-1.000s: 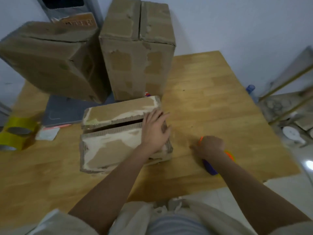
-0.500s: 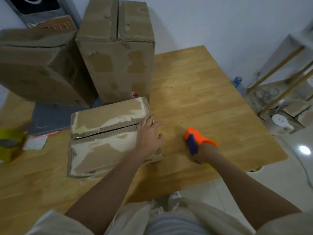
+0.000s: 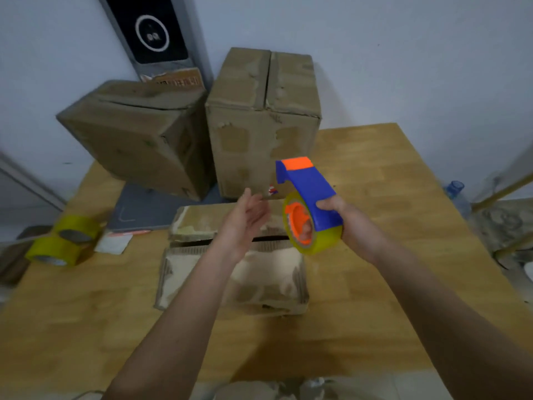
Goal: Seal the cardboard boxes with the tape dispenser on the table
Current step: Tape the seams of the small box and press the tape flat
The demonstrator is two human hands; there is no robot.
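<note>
My right hand (image 3: 350, 219) grips a blue and orange tape dispenser (image 3: 307, 194) with a yellowish tape roll, raised above the right end of a small worn cardboard box (image 3: 259, 281). The box lies on the wooden table (image 3: 389, 269) with a dark gap showing between its top flaps. My left hand (image 3: 248, 219) hovers open above the box, fingers spread, just left of the dispenser and apart from it. Behind stand two bigger cardboard boxes: a tall upright one (image 3: 259, 125) and a tilted one (image 3: 138, 134) to its left.
Two yellow tape rolls (image 3: 62, 241) lie at the table's left edge beside a small white packet (image 3: 114, 243). A dark flat pad (image 3: 144, 209) lies under the tilted box. A dark panel (image 3: 155, 33) leans on the wall. A plastic bottle (image 3: 455, 193) stands beyond the right edge.
My right hand lifted the dispenser off the table and brought it up over the small box. My left hand left the box top and rose, open. The camera view tilted upward.
</note>
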